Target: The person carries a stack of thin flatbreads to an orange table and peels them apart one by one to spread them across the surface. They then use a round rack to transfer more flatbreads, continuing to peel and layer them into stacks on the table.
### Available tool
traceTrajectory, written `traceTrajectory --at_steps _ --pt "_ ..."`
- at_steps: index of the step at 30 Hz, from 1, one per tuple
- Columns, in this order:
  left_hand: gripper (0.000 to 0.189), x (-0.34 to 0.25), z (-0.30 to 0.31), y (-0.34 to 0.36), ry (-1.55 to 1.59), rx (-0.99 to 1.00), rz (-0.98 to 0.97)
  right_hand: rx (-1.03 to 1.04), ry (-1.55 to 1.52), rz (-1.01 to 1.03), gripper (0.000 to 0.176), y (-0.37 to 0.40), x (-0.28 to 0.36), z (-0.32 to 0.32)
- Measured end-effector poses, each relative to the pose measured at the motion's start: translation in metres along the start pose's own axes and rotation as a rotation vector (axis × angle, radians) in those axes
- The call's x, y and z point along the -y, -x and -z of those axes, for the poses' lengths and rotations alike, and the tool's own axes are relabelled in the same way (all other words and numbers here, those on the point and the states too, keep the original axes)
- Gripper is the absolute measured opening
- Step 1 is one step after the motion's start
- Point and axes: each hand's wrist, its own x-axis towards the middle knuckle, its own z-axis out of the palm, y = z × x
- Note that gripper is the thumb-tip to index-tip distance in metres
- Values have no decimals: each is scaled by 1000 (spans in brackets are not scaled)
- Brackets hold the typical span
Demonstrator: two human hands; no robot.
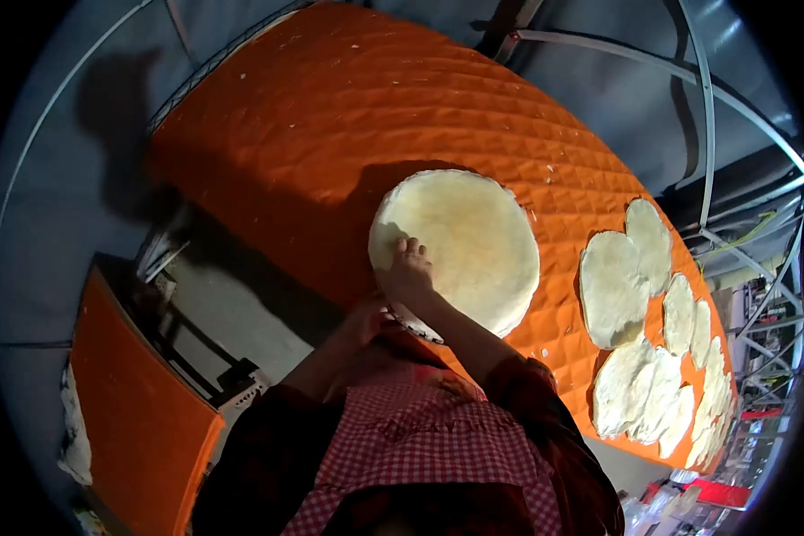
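Observation:
A wide, pale round of flat dough [460, 246] lies over what looks like a thick round pad, right in front of me. Its outline is slightly uneven, and a dark-and-white patterned edge of the pad [424, 332] shows at the near side. My right hand [408, 272] rests on the dough's left part, fingers a little bent and slightly apart. At the near left rim is my left hand [364, 323], its fingers partly hidden and seemingly curled around the pad's edge.
Several pale flat dough rounds [614, 290] lie on the right of the orange-covered table [313, 107], some overlapping. A smaller orange-topped surface [143, 402] stands at the left. Metal frame poles [707, 116] rise beyond the table. A checked apron [438, 438] covers my front.

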Motion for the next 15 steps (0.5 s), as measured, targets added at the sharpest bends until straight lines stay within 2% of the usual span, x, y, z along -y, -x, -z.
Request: traceTrajectory --at_steps 1,4,8,9,12,14,15 --pt "40 0 3 -2 29 8 28 -56 -47 27 65 -2 -8 -4" --pt "45 -5 11 -11 70 23 86 19 -490 74 43 -8 -35 11" --pt "51 -5 -2 -11 65 -46 110 -1 -392 24 23 -12 -62 22" --pt "51 -6 -7 -14 63 -72 118 -19 -495 29 18 -9 -61 31" --pt "51 2 -10 -31 211 -97 10 -182 -447 173 17 -14 -73 18" --pt "51 -9 -15 -40 403 -5 -93 -105 -441 58 15 -20 -71 21" --pt "51 -22 -24 -41 359 -69 -125 -182 -480 66 15 -24 -67 26"
